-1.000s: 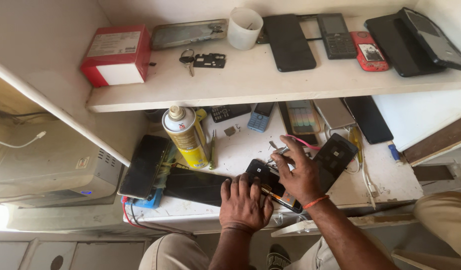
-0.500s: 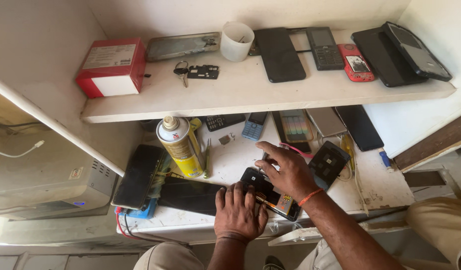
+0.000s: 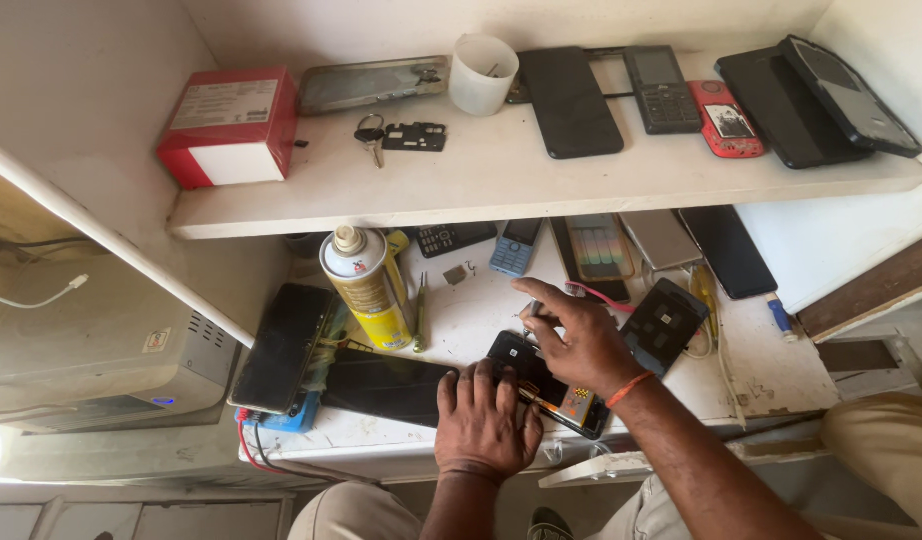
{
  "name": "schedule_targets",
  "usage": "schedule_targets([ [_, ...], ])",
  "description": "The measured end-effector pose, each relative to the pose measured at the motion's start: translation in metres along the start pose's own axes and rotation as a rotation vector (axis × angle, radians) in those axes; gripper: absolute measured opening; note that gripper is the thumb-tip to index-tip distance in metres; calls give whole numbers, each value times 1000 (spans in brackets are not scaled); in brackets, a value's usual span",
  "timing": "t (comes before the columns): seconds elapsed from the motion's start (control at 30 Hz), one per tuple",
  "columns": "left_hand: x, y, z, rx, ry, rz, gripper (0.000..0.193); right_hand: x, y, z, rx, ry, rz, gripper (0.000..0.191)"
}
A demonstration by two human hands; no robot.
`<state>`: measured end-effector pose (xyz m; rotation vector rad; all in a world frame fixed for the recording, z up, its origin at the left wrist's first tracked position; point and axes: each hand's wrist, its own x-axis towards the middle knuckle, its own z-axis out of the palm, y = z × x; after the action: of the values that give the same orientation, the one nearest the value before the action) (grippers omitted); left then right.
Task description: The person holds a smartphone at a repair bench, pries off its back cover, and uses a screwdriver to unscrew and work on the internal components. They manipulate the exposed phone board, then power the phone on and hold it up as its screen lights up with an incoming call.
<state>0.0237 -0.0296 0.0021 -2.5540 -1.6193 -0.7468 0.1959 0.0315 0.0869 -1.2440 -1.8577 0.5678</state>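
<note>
Up on the shelf we've got a red box (image 3: 229, 125) with a white label on top and a white front panel, far left; further right a dark phone screen (image 3: 569, 100) lying flat; down on the bench a yellow spray can (image 3: 366, 287) with printed label; beside it a black screen panel (image 3: 283, 346); one lit phone screen (image 3: 598, 246) showing coloured tiles.

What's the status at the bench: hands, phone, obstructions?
Left hand pressing down on opened phone. Right hand fingering its top edge. Spray can upright, left, apart.
</note>
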Motion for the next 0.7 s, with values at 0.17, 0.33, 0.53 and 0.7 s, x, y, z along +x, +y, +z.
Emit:
schedule_targets([
  [0.17,-1,-1,2,-15,-23,-8,65,2,2,-10,67,-90,60,53],
  [0.33,-2,-2,5,-2,-6,-4,65,3,3,-13,74,-133,128,57],
  [0.53,-2,-2,6,-11,3,-1,65,5,2,-13,16,-164,144,53],
  [0.7,-1,-2,4,-13,3,-2,64,6,-6,-12,-117,-84,27,41],
])
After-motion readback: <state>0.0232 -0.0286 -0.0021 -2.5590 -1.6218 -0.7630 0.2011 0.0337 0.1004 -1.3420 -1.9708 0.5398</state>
